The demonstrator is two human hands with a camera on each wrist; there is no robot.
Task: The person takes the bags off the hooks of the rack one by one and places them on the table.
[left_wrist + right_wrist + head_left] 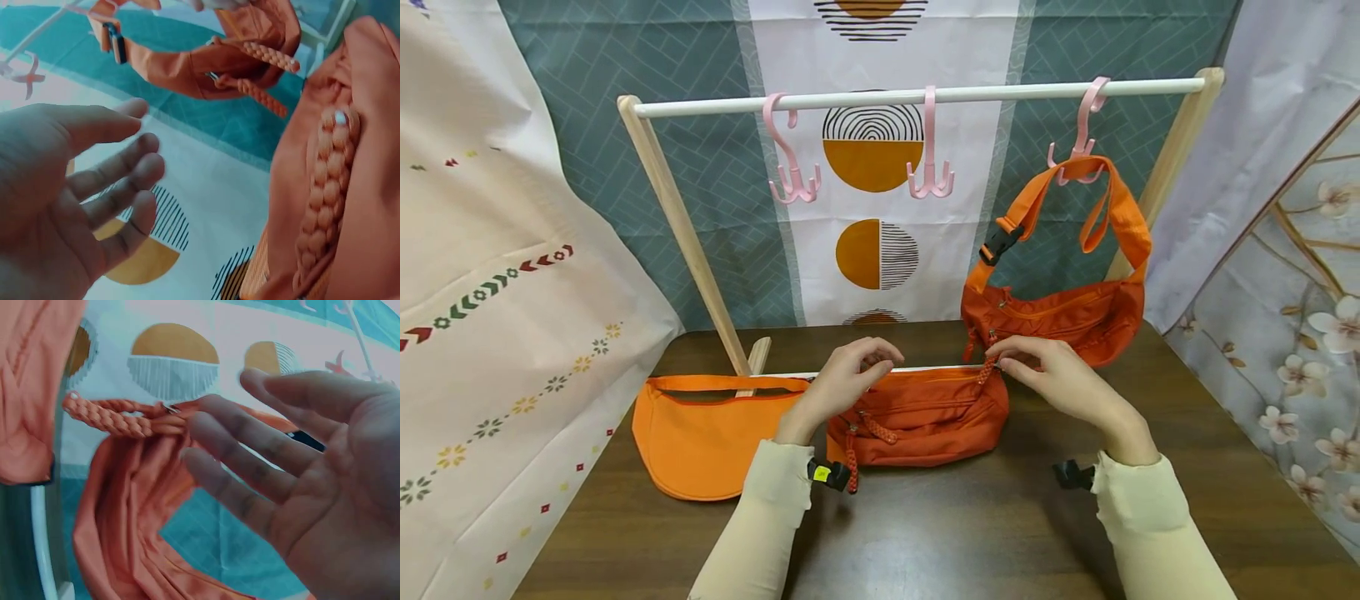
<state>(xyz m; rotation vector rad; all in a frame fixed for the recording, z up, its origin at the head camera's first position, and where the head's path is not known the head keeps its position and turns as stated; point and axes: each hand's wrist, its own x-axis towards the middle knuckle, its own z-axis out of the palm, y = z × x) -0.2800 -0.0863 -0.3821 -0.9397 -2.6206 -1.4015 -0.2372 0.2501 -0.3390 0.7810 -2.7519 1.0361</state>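
- Possibly the rust-red bag (917, 429), resting on the counter (962, 533) below and between the left grip (850, 375) and right grip (1060, 375), would tip if lifted by its right-end braided pull (987, 369), since one corner would bear everything.
- The hung bag (1097, 317) could swing or slip if knocked; its strap (1126, 212) merely loops over the prongs.
- The flat orange bag (707, 446) might drag if the left sleeve (760, 500) caught its band.
- Left grip: fingers loosely bent, holding nothing. Right grip: fingers extended by the pull, not clasping; contact unclear.
- Counted: three bags, two on the counter; three pink hooks (930, 158), one bearing a bag; one top rail (857, 100); two grips.
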